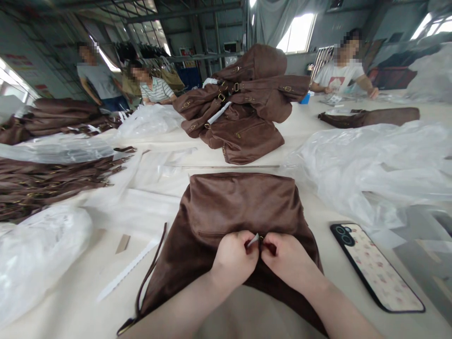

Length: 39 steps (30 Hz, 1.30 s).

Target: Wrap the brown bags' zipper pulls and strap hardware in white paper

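Note:
A brown leather bag lies right in front of me on the pale table, a thin strap hanging off its left side. Over the middle of the bag, at its zipper line, my left hand is closed in a pinch on a small whitish piece that sticks up between thumb and finger. My right hand is closed just beside it, its fingertips at a small brass-coloured fitting; what they grip is too small to make out. The two hands almost touch.
Brown bags are heaped beyond. Straps and clear plastic lie left; more plastic and a phone are at right. A long brown piece lies back right. Three people are across the table.

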Available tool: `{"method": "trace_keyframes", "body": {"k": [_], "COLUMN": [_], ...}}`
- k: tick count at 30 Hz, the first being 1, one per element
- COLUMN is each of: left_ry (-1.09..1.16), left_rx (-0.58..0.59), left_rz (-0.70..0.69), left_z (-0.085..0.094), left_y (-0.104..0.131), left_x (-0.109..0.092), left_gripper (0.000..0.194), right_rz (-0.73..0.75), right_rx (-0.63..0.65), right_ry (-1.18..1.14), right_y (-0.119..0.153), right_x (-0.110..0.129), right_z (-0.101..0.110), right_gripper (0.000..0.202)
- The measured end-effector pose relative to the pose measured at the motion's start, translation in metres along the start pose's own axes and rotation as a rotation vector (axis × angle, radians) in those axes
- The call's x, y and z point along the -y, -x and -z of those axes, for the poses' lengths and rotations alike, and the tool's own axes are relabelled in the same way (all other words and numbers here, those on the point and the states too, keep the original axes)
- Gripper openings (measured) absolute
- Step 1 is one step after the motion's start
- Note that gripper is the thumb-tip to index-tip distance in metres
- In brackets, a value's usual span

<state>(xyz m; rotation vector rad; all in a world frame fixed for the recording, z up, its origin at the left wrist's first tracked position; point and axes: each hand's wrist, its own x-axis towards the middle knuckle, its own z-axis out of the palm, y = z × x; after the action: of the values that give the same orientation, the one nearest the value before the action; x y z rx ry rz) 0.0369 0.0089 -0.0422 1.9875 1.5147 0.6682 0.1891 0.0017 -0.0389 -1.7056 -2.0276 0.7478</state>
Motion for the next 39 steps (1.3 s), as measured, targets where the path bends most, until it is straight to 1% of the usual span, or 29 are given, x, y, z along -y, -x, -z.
{"method": "trace_keyframes", "body": {"k": [4,7,10,12,15,17,19,21,23,24,26,29,32,35,39], "left_ry": [0.037,0.071,0.112,0.154,0.269,0.388,0.531,0.648,0.695,0.689,0.634,0.500,0.325,0.131,0.002], "left_rx": [0.020,0.051,0.062,0.075,0.122,0.157,0.194,0.220,0.214,0.202,0.174,0.140,0.110,0.040,-0.049], "left_rz": [0.013,0.007,0.019,0.043,0.110,0.206,0.344,0.457,0.484,0.466,0.398,0.281,0.160,0.032,-0.063], "left_z": [-0.001,0.001,0.003,0.003,0.002,0.002,0.002,0.002,0.002,0.003,0.004,0.007,0.009,0.009,0.009], "left_y": [0.000,0.001,0.001,0.000,-0.003,-0.005,-0.006,-0.007,-0.006,-0.005,-0.003,0.000,0.003,0.004,0.006], "left_x": [0.002,0.002,0.000,0.000,0.002,0.002,0.001,-0.001,-0.004,-0.005,-0.007,-0.007,-0.007,-0.007,-0.007], "left_gripper": [0.023,0.021,0.022,0.023,0.024,0.022,0.019,0.016,0.016,0.016,0.016,0.018,0.020,0.021,0.015], "right_rz": [-0.001,0.034,0.057,-0.008,-0.252,-0.383,-0.412,-0.409,-0.417,-0.419,-0.397,-0.331,-0.315,-0.346,-0.376], "right_rx": [0.013,0.045,0.074,0.130,0.242,0.282,0.328,0.396,0.442,0.442,0.389,0.287,0.228,0.191,0.179], "right_ry": [-0.061,-0.139,-0.243,-0.330,-0.455,-0.494,-0.555,-0.697,-0.842,-0.878,-0.852,-0.716,-0.665,-0.685,-0.806], "right_y": [0.001,0.003,0.005,0.006,0.007,0.008,0.009,0.009,0.009,0.008,0.007,0.005,0.004,0.002,0.000], "right_x": [0.000,0.001,0.002,0.001,-0.001,-0.002,-0.002,0.000,0.002,0.003,0.004,0.002,0.001,0.000,0.000], "right_z": [0.001,0.003,0.006,0.005,0.004,0.003,0.002,0.002,0.002,0.002,0.001,-0.001,-0.004,-0.006,-0.007], "right_gripper": [0.017,0.014,0.019,0.021,0.020,0.021,0.022,0.024,0.029,0.032,0.034,0.026,0.018,0.015,0.014]}}
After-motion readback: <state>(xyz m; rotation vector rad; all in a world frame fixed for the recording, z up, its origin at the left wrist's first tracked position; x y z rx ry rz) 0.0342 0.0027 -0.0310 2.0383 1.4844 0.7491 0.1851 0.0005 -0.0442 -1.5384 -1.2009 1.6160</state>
